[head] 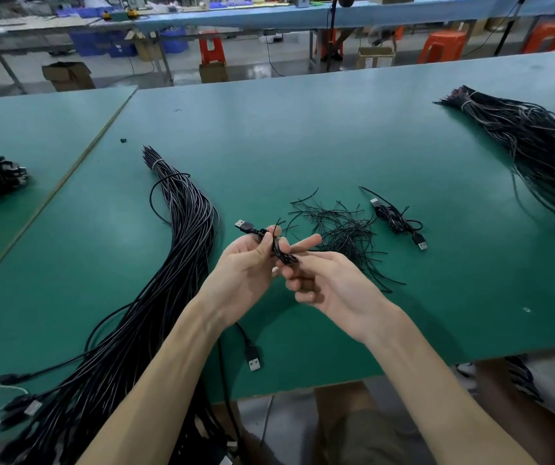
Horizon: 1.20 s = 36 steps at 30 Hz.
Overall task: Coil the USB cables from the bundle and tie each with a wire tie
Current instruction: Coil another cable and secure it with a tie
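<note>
Head view: left hand (246, 273) fingers curl round coiled USB cable (276, 249), right hand (331, 285) fingers pinch its lower end. Left of it lies the bundle (175, 263), right of it the wire ties (343, 231).

Left hand (249, 268) grips a small coiled black USB cable (281, 250), silver plug poking out left; right hand (334, 292) pinches its lower end. On the green bench (303, 146): long black cable bundle (175, 263), loose black wire ties (340, 229).
</note>
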Tool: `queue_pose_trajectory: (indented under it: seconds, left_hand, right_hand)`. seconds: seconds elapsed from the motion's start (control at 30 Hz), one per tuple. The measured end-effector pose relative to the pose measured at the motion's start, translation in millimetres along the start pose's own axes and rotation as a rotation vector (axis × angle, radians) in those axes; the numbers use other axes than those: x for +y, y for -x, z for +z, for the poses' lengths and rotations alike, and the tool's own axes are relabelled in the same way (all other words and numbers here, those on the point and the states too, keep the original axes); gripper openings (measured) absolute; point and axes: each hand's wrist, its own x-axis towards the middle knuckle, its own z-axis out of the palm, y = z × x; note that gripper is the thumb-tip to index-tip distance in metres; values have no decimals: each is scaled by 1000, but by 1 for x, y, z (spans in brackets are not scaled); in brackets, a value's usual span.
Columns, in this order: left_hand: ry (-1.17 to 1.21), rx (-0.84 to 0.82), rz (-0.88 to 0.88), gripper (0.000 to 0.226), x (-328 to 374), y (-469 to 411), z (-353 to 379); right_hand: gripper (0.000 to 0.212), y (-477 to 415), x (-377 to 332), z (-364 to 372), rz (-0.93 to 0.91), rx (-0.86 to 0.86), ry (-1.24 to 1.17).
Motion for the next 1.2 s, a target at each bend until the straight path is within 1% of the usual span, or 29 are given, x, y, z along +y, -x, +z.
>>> queue_pose_trajectory:
  seconds: [0.13,0.27,0.37,0.4,0.53,0.6,0.67,0.77,0.9,1.03,1.13,1.2]
  left_hand:
    - [6,-9,-8,13,-2,0,-2]
    - [-41,35,-29,12,-3,1,0]
    - [-116,34,-34,13,-1,3,4]
    - [-132,39,-38,13,-1,4,6]
    - [-191,112,-48,13,-2,4,5]
    - [-240,114,-42,13,-3,2,4]
    - [-281,101,-43,16,-4,1,2]
    - [-343,98,-57,15,-6,0,1]
    - [-533,150,-91,8,-11,1,-2]
    - [-597,191,-104,16,-13,0,1]
    - [-698,184,-64,18,-14,-1,4]
    - [-713,170,-54,14,-15,0,4]
  right_hand:
    - [20,2,-3,-10,17,-78,10]
    - [29,6,-2,-14,18,-124,53]
    - [47,8,2,-14,-26,-61,133]
    - [48,8,3,-14,-50,-28,147]
    - [32,10,3,-11,-95,48,279]
    - [22,12,0,-12,-81,69,334]
    - [16,14,-2,-14,-69,88,355]
    - [14,15,-2,-14,-65,109,373]
    - [9,17,2,-15,-60,146,384]
    - [11,17,3,-13,-65,145,375]
    - [13,13,4,-10,-58,178,460]
    - [14,13,6,-10,-47,187,503]
